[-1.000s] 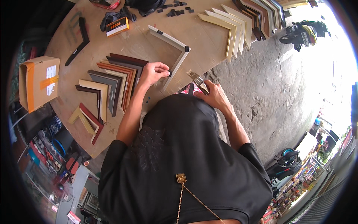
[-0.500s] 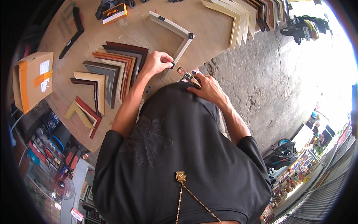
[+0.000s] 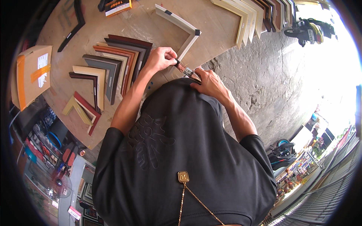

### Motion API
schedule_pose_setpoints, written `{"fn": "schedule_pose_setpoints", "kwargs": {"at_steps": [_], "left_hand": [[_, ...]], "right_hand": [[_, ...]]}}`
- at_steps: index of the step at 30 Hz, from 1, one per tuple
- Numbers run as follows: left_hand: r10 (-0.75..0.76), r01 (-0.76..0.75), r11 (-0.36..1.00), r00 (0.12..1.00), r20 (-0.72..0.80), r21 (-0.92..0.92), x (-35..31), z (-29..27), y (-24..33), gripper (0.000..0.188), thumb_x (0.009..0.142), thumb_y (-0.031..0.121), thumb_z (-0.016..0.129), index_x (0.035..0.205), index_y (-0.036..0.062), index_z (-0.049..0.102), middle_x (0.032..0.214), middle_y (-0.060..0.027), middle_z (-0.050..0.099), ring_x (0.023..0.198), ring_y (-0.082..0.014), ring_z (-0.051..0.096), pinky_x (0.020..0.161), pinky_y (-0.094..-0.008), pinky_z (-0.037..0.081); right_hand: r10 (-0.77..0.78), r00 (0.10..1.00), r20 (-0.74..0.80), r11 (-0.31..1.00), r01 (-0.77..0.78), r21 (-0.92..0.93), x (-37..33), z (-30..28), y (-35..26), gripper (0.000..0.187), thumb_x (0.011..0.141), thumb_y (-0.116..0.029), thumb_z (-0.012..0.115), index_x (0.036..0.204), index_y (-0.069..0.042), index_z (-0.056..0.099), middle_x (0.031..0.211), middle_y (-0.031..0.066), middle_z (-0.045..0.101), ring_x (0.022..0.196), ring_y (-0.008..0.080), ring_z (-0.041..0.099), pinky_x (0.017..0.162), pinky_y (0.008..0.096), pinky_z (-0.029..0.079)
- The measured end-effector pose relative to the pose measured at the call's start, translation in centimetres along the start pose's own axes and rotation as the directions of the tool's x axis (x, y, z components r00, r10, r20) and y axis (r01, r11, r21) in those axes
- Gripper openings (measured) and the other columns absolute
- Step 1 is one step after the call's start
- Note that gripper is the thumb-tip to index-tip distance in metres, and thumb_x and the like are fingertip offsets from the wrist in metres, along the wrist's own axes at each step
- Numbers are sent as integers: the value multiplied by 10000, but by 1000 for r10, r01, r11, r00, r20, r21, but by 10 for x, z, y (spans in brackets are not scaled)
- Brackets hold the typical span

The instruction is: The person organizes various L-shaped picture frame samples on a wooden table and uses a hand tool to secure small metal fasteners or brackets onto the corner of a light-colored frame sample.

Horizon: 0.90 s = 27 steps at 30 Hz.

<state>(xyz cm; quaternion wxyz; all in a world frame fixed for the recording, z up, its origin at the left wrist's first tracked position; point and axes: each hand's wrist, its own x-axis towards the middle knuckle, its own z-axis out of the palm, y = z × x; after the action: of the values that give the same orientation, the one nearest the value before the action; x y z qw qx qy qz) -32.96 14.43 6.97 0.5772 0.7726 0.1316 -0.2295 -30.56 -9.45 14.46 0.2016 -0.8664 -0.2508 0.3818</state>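
Note:
My left hand [image 3: 162, 59] is closed, thumb and fingers pinching a small black piece [image 3: 176, 61] beside the near end of a pale L-shaped frame corner sample [image 3: 185, 48]. Two more black pieces sit on that sample, one at its bend and one along its far arm. Wrapped in my right hand [image 3: 209, 82] is a shiny metal stapler-like tool [image 3: 187, 71]. It slants up and left, and its front end meets the black piece at my left fingertips. My right fingers partly cover the tool, so its exact kind is hard to make out.
Left of my hands, several frame corner samples [image 3: 113, 71] lie nested on the brown tabletop [image 3: 132, 22]. More stand at the far right edge [image 3: 241, 22]. An orange-and-black box [image 3: 117, 6] lies at the back, a cardboard box [image 3: 32, 77] at left. Concrete floor [image 3: 249, 75] lies to the right.
The metal tool has moved up and left, so its front end now meets the black piece in my left fingers. My left hand has shifted slightly.

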Motion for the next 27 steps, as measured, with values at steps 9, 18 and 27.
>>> {"fn": "schedule_pose_setpoints", "kwargs": {"at_steps": [9, 18, 27], "left_hand": [[26, -26, 999, 1000, -8, -21, 2, 1, -6, 153, 745, 58, 749, 860, 31, 653, 750, -42, 696, 711, -75, 644, 669, -236, 514], [40, -41, 998, 999, -17, -53, 1, 1, -7, 159, 738, 59, 746, 847, 24, 636, 731, -51, 699, 693, -82, 659, 646, -231, 514], [49, -50, 996, 999, -15, -80, 3, 4, -14, 150, 737, 46, 748, 827, 28, 629, 724, -53, 697, 690, -84, 662, 644, -231, 517]], "right_hand": [[15, 999, 30, 999, -14, -36, 2, -3, -5, 432, 750, -255, 748, 1066, -16, 574, 948, 209, 662, 900, 396, 641, 779, 470, 510], [33, 998, 54, 997, -29, -74, 5, -7, -10, 449, 740, -230, 757, 1075, 0, 566, 970, 222, 646, 924, 404, 632, 797, 467, 512], [41, 997, -65, 974, -54, -221, 17, 20, 5, 336, 748, -307, 744, 939, -59, 624, 768, 177, 668, 770, 381, 659, 712, 484, 522]]}}
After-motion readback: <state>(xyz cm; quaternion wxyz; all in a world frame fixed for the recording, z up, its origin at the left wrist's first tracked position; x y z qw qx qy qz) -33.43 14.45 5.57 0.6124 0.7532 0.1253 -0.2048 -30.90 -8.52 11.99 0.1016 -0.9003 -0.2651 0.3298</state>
